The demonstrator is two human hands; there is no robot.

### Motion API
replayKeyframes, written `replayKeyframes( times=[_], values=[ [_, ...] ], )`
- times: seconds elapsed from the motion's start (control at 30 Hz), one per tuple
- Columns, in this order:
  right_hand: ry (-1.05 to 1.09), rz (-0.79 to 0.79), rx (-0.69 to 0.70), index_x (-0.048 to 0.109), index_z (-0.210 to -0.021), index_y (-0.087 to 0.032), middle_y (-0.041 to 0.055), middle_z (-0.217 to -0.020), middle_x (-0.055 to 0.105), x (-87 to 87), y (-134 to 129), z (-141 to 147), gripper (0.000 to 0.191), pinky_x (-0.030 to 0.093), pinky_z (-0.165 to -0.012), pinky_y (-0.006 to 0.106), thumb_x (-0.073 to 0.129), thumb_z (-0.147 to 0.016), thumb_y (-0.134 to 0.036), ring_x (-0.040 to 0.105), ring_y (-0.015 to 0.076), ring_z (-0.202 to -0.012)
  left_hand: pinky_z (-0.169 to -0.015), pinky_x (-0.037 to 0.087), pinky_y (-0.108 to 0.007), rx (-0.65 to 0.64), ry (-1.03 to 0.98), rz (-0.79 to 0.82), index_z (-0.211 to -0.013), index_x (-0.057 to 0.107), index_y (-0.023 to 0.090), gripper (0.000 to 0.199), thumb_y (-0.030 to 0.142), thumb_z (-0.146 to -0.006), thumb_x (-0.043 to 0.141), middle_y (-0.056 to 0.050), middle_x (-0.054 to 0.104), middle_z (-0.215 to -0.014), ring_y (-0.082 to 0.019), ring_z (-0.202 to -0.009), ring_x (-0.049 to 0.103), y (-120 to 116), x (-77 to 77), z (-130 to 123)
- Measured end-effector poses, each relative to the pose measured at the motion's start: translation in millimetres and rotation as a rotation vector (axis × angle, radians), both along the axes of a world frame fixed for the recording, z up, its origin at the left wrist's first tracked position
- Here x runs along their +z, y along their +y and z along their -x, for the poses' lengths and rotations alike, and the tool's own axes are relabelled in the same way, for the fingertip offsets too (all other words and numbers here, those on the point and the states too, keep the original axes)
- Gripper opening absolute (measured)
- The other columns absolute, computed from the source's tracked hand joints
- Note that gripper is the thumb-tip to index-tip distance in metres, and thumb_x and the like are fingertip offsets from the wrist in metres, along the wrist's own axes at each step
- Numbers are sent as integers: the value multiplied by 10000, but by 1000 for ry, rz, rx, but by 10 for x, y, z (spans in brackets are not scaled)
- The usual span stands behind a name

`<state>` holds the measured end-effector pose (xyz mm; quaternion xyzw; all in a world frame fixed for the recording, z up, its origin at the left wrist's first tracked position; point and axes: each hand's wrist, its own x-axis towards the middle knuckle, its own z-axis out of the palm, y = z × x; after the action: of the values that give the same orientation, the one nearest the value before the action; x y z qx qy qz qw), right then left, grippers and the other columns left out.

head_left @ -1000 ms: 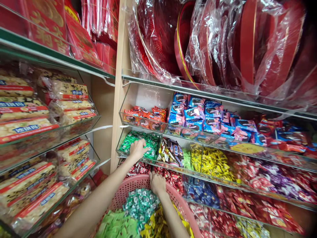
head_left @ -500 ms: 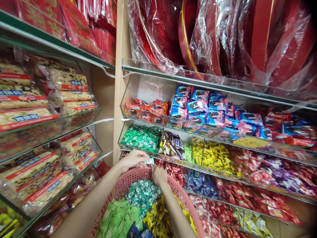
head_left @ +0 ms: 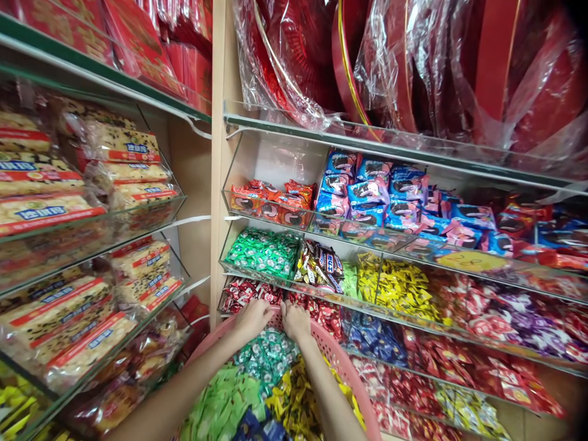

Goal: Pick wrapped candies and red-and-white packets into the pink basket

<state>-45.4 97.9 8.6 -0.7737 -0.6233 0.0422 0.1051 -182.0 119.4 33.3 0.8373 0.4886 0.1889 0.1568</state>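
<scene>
A pink perforated plastic basket (head_left: 343,362) stands below me, holding wrapped candies sorted by colour. Green and silver candies (head_left: 269,350) lie at its far side, light green ones (head_left: 223,398) at the left, yellow ones (head_left: 294,392) at the right and dark blue ones (head_left: 257,425) nearest me. My left hand (head_left: 252,320) is closed over the far rim, with its fingertips partly hidden. Right beside it, my right hand (head_left: 296,321) grips the same rim, thumb inward. No candy shows in either hand.
Ahead, a tilted clear shelf holds green candies (head_left: 264,252), chocolate bars (head_left: 319,266) and yellow candies (head_left: 399,285). Red candies (head_left: 250,293) sit just beyond the basket. Packaged puffed-rice bars (head_left: 133,147) fill shelves at the left. Plastic-wrapped red items (head_left: 294,55) hang overhead.
My left hand has lowered from above the rim onto it, and the small green and white candy at its fingers is no longer visible. My right hand stays on the rim.
</scene>
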Motion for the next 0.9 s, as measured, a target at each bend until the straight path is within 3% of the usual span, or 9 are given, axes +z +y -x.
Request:
replayKeyframes(
  times=[0.1,0.23,0.4,0.57,0.67,0.8,0.9],
  values=[
    [-2,4,1,529,-1021,-194,111,-979,617,1,5,-2,500,336,-806,389,97,-892,-412,535,236,-957,-595,344,-217,45,-36,-106,-741,616,188,316,327,-834,349,-33,628,-700,-135,-669,564,62,66,13],
    [-20,4,12,527,-1024,-202,109,-981,613,7,24,24,502,338,-802,386,94,-891,-418,530,231,-965,-696,366,-239,78,-31,-107,-851,638,206,332,375,-836,352,-54,641,-881,-162,-828,568,164,-46,-23],
    [-12,-14,26,533,-1018,-199,110,-975,613,-5,47,50,500,338,-800,382,103,-892,-418,536,232,-953,-629,381,-245,119,82,29,-776,653,249,462,515,-821,279,-48,663,-753,-188,-764,603,213,-191,-56],
    [35,-28,102,542,-1003,-204,99,-982,602,21,16,42,509,341,-804,356,100,-893,-430,529,221,-962,-622,395,-267,169,95,10,-765,669,259,513,561,-803,256,-63,669,-765,-212,-756,610,217,-169,-26],
    [3,-52,164,499,-1107,-208,104,-1057,563,56,-39,35,487,314,-862,368,119,-894,-425,487,219,-1020,-627,395,-263,168,82,-5,-799,668,268,510,565,-803,253,-58,670,-778,-207,-769,611,202,-138,-20],
    [-113,-123,137,349,-1277,-245,113,-1182,476,174,-166,57,453,274,-907,421,191,-888,-414,407,243,-1098,-639,393,-269,166,64,-6,-786,665,264,503,557,-805,257,-60,671,-788,-208,-787,608,176,-113,-41],
    [-174,-117,159,420,-1222,-234,109,-1133,503,353,-303,122,399,341,-837,386,244,-886,-355,442,249,-1048,-657,392,-269,168,67,2,-762,663,255,496,544,-808,264,-61,673,-776,-201,-796,606,168,-115,-49]
  ],
)
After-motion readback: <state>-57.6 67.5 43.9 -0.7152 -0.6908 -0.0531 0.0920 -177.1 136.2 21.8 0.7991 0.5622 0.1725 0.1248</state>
